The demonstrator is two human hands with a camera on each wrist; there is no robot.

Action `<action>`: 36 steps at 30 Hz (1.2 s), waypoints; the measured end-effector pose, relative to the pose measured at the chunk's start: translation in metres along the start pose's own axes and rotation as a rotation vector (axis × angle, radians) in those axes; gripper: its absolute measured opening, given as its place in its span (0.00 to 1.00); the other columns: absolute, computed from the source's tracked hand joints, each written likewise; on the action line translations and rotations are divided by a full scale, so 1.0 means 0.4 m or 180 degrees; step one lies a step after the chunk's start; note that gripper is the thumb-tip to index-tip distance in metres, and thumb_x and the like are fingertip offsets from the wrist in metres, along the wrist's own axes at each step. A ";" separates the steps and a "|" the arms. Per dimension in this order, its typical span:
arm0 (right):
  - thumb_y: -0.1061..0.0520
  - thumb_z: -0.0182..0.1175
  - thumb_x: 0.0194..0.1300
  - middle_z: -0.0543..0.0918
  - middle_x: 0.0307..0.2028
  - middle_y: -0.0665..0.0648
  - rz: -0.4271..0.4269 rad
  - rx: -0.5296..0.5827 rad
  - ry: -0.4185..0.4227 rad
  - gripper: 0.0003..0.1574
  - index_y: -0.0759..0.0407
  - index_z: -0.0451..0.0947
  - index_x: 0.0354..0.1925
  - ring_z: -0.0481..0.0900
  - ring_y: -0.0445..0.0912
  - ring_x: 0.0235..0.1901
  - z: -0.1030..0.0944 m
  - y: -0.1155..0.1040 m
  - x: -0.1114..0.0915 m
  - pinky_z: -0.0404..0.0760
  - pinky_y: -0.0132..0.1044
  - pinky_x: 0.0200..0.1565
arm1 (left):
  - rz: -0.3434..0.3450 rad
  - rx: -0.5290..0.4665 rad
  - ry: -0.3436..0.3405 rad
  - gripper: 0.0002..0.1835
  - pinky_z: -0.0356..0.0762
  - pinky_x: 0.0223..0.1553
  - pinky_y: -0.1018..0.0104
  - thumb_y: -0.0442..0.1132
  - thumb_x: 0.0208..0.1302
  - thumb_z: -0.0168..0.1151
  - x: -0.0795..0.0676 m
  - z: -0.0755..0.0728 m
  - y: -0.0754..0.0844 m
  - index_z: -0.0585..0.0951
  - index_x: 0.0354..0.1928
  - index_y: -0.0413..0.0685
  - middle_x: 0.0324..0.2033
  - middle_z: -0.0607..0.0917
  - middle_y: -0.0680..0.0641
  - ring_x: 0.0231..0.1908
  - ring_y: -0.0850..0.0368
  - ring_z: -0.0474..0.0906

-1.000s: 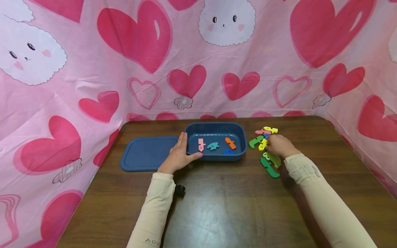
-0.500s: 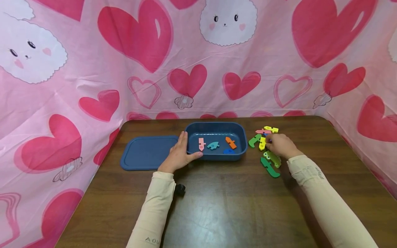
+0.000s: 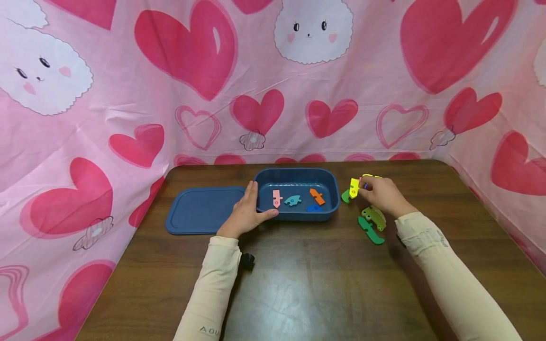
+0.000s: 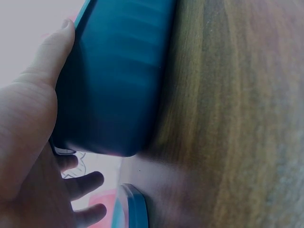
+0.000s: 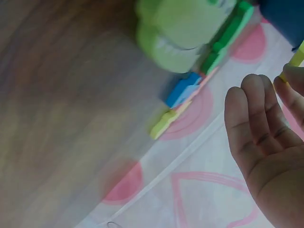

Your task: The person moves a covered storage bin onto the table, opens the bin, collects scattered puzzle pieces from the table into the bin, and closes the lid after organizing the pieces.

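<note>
My right hand (image 3: pixel 386 195) pinches a yellow puzzle piece (image 3: pixel 354 188) between thumb and forefinger, just right of the blue box (image 3: pixel 298 216). In the right wrist view the other fingers are stretched out, and a bit of the yellow piece (image 5: pixel 298 56) shows at the fingertips. My left hand (image 3: pixel 246 213) rests against the box's left end, thumb on the front rim and fingers extended along the side. Inside the box lie a pink piece (image 3: pixel 277 199), a teal piece (image 3: pixel 293 201), an orange piece (image 3: pixel 317 196) and a blue piece (image 3: pixel 314 208).
A green crocodile-like piece (image 3: pixel 373 218) and a dark green piece (image 3: pixel 371 231) lie in front of my right hand. Other pieces sit behind it, partly hidden. The blue lid (image 3: pixel 204 210) lies left of the box on the wooden table (image 3: pixel 298 284).
The yellow piece has been picked up from the pile and moved slightly up and left with my right hand. My left hand stays at the box.
</note>
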State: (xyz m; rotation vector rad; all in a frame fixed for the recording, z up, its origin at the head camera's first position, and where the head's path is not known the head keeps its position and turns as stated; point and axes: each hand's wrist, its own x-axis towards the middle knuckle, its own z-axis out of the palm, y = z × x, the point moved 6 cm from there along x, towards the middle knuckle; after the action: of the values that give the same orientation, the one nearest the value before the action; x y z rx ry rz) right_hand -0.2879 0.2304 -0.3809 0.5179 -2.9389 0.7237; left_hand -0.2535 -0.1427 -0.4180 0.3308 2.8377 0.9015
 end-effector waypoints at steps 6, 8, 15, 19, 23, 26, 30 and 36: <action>0.62 0.65 0.67 0.83 0.30 0.58 -0.0199 0.0155 0.0072 0.04 0.61 0.81 0.41 0.77 0.53 0.30 -0.005 -0.046 0.011 0.77 0.45 0.32 | 0.0006 0.0011 0.0018 0.64 0.44 0.71 0.37 0.71 0.60 0.63 0.001 -0.001 -0.001 0.38 0.81 0.44 0.80 0.38 0.42 0.76 0.39 0.44; 0.62 0.65 0.67 0.83 0.30 0.57 -0.0235 0.0215 0.0076 0.05 0.61 0.81 0.41 0.77 0.53 0.30 -0.003 -0.063 0.015 0.77 0.45 0.32 | -0.0001 0.0015 0.0017 0.64 0.44 0.71 0.36 0.71 0.60 0.63 0.002 0.000 -0.003 0.38 0.81 0.44 0.80 0.39 0.42 0.76 0.38 0.44; 0.63 0.66 0.67 0.83 0.33 0.56 -0.0221 0.0435 -0.0161 0.03 0.61 0.83 0.40 0.76 0.52 0.32 0.017 -0.113 0.027 0.79 0.45 0.37 | -0.0028 0.0013 -0.0007 0.65 0.44 0.71 0.37 0.72 0.59 0.62 0.002 0.000 -0.006 0.38 0.81 0.45 0.80 0.38 0.43 0.76 0.38 0.44; 0.62 0.67 0.68 0.83 0.33 0.55 -0.0214 0.0495 -0.0292 0.02 0.61 0.83 0.38 0.76 0.51 0.32 0.030 -0.133 0.032 0.80 0.45 0.38 | -0.0020 0.0024 -0.0002 0.65 0.44 0.71 0.37 0.72 0.59 0.62 0.002 0.000 -0.005 0.38 0.81 0.45 0.80 0.38 0.44 0.76 0.39 0.44; 0.63 0.67 0.67 0.83 0.31 0.54 -0.0232 0.0458 -0.0333 0.02 0.62 0.83 0.36 0.76 0.51 0.31 0.038 -0.146 0.037 0.79 0.45 0.37 | 0.0006 0.0038 0.0021 0.65 0.45 0.71 0.37 0.72 0.59 0.62 0.002 -0.001 -0.003 0.38 0.81 0.44 0.80 0.39 0.43 0.76 0.39 0.44; 0.64 0.66 0.67 0.82 0.29 0.53 -0.0255 0.0413 -0.0326 0.02 0.61 0.83 0.34 0.75 0.50 0.29 0.040 -0.151 0.041 0.77 0.44 0.35 | 0.0012 0.0029 0.0028 0.65 0.45 0.71 0.36 0.72 0.59 0.63 0.001 -0.002 -0.003 0.38 0.81 0.44 0.80 0.40 0.42 0.77 0.40 0.44; 0.67 0.66 0.65 0.80 0.27 0.52 -0.0309 0.0409 -0.0346 0.06 0.59 0.82 0.31 0.74 0.49 0.27 0.039 -0.152 0.044 0.76 0.42 0.33 | -0.0001 0.0044 0.0028 0.64 0.45 0.71 0.37 0.72 0.60 0.62 0.000 -0.002 -0.002 0.38 0.81 0.44 0.80 0.40 0.42 0.77 0.40 0.44; 0.67 0.66 0.65 0.78 0.23 0.51 -0.0309 0.0440 -0.0476 0.10 0.58 0.81 0.28 0.73 0.47 0.25 0.040 -0.150 0.051 0.74 0.41 0.29 | -0.0005 0.0063 0.0025 0.64 0.45 0.71 0.36 0.72 0.60 0.62 0.002 -0.002 -0.001 0.38 0.81 0.43 0.80 0.39 0.42 0.77 0.40 0.44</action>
State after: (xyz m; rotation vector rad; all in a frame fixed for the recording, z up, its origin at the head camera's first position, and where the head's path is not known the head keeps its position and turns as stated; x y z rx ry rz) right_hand -0.2867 0.1668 -0.3656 0.7518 -2.9869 0.9192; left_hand -0.2542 -0.1431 -0.4177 0.3282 2.8553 0.8769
